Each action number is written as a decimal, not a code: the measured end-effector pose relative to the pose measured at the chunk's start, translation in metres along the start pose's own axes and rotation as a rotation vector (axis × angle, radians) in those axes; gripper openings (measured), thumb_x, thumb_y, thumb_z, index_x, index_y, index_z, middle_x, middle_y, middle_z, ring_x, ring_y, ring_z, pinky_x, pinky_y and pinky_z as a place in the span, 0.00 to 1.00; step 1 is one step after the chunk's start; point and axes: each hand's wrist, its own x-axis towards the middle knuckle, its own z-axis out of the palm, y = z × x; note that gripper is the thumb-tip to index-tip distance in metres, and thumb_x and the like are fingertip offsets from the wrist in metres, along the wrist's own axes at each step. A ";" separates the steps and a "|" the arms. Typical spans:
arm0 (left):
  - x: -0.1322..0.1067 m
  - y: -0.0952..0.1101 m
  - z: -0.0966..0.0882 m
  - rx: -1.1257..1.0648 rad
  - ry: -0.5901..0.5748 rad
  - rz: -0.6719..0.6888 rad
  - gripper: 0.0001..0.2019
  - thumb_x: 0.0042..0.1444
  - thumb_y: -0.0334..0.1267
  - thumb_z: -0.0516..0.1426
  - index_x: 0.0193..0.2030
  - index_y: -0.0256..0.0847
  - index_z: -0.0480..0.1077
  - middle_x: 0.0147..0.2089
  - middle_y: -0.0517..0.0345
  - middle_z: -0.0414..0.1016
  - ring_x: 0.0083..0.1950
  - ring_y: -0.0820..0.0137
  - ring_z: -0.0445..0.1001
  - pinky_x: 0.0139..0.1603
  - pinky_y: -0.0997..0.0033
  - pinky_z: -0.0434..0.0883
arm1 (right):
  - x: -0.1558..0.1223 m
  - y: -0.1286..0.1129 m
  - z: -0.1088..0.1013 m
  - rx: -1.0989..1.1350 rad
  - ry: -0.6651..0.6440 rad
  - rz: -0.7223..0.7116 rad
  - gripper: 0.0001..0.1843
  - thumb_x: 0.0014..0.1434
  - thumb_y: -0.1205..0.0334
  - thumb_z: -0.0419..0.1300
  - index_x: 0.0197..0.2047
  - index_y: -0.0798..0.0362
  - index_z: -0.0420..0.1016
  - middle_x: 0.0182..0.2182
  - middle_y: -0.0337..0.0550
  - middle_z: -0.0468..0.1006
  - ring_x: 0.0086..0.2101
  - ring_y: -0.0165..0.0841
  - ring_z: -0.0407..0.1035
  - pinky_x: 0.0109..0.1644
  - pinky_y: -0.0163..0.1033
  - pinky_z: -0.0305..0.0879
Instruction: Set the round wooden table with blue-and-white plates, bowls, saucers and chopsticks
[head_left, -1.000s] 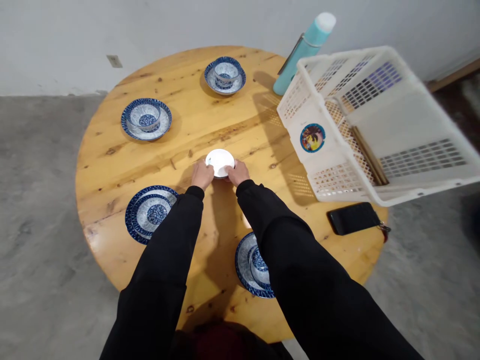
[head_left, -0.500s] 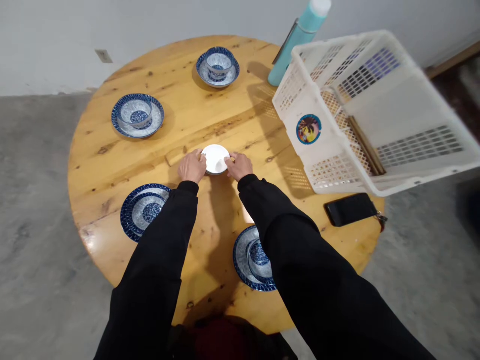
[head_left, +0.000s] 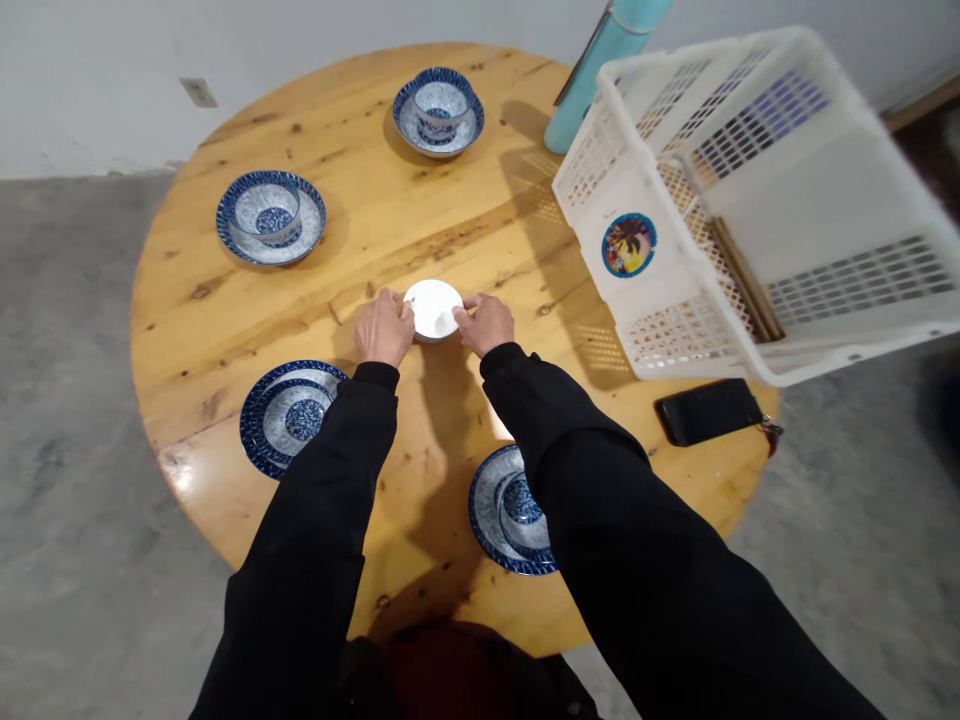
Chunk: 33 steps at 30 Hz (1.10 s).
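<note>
A small white bowl [head_left: 434,308] sits upside down near the middle of the round wooden table [head_left: 225,320]. My left hand [head_left: 382,330] grips its left side with curled fingers. My right hand [head_left: 487,322] grips its right side the same way. Both arms reach forward in black sleeves. A blue-patterned plate with a small bowl [head_left: 511,510] lies under my right forearm, partly hidden.
Two stacked blue plates [head_left: 289,417] lie at the near left. Blue bowls on plates stand at the far left [head_left: 270,215] and far middle [head_left: 439,110]. A white plastic basket [head_left: 750,200] holding chopsticks overhangs the right edge, with a teal bottle [head_left: 592,75] behind and a black phone [head_left: 709,410] in front.
Both hands stay on the white bowl; they and the bowl have shifted only slightly on the table while the camera view has moved a little.
</note>
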 end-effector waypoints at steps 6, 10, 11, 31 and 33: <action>-0.007 0.004 0.002 0.001 0.017 -0.017 0.11 0.60 0.34 0.54 0.48 0.40 0.70 0.41 0.46 0.79 0.48 0.56 0.77 0.48 0.60 0.70 | 0.002 0.001 0.006 -0.057 0.062 0.016 0.08 0.58 0.63 0.59 0.40 0.57 0.75 0.38 0.54 0.80 0.45 0.47 0.74 0.53 0.52 0.68; -0.008 0.006 0.004 -0.011 0.042 -0.002 0.11 0.59 0.32 0.54 0.48 0.42 0.70 0.39 0.48 0.79 0.48 0.58 0.77 0.47 0.63 0.69 | -0.001 -0.001 0.007 -0.083 0.085 0.007 0.07 0.58 0.65 0.58 0.40 0.56 0.74 0.39 0.55 0.80 0.46 0.48 0.73 0.54 0.55 0.67; -0.008 0.006 0.004 -0.016 0.053 0.002 0.11 0.59 0.32 0.54 0.47 0.42 0.70 0.38 0.49 0.79 0.48 0.58 0.76 0.46 0.64 0.69 | -0.001 -0.001 0.008 -0.081 0.090 0.005 0.07 0.58 0.65 0.58 0.40 0.56 0.74 0.39 0.55 0.80 0.46 0.48 0.73 0.54 0.55 0.67; -0.165 0.043 -0.029 -0.470 -0.139 0.404 0.15 0.65 0.44 0.51 0.53 0.40 0.69 0.32 0.61 0.76 0.32 0.74 0.75 0.36 0.73 0.74 | -0.134 0.101 -0.144 0.556 0.223 -0.016 0.13 0.60 0.59 0.59 0.26 0.54 0.67 0.16 0.32 0.64 0.16 0.22 0.60 0.18 0.27 0.59; -0.196 0.033 -0.021 -0.491 -0.175 0.313 0.16 0.64 0.45 0.51 0.51 0.39 0.70 0.31 0.60 0.76 0.30 0.74 0.74 0.34 0.74 0.74 | -0.155 0.147 -0.152 0.527 0.269 0.084 0.11 0.58 0.58 0.59 0.27 0.54 0.68 0.15 0.33 0.63 0.16 0.24 0.61 0.19 0.28 0.61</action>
